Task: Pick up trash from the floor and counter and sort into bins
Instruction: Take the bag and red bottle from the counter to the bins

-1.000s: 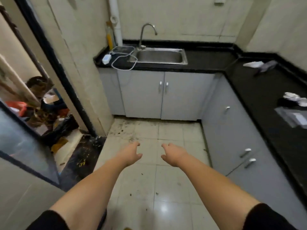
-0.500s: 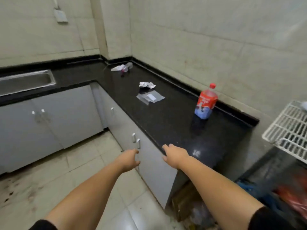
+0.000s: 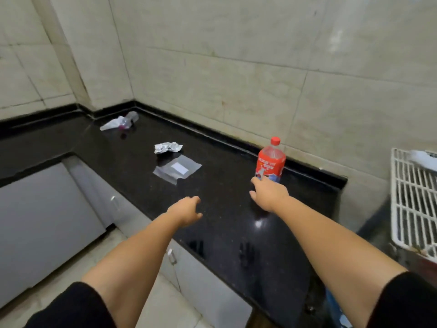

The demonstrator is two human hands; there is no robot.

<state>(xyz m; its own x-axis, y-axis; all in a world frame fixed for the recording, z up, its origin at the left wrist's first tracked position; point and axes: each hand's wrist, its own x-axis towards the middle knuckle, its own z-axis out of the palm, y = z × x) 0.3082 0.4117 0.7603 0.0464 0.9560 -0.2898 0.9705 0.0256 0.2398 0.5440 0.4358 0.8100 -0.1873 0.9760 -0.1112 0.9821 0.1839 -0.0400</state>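
A plastic bottle [image 3: 270, 162] with a red label and red cap stands upright near the wall on the black counter [image 3: 224, 209]. My right hand [image 3: 268, 194] reaches over the counter, fingers spread, its fingertips just at the bottle's base, holding nothing. My left hand [image 3: 185, 210] hovers open above the counter's front edge. Farther left lie a clear flat plastic bag [image 3: 177, 170], a crumpled white wrapper [image 3: 168, 147], and a clear bag with something purple in it [image 3: 120, 122] in the corner.
Grey cabinet doors [image 3: 42, 218] with metal handles run below the counter. A white wire rack [image 3: 413, 197] stands past the counter's right end. Tiled walls close in behind. Pale floor tiles [image 3: 163, 301] show below my arms.
My view has swung right from the sink and floor to the counter. Both hands have risen over the counter, and my right hand has reached forward to the bottle's base.
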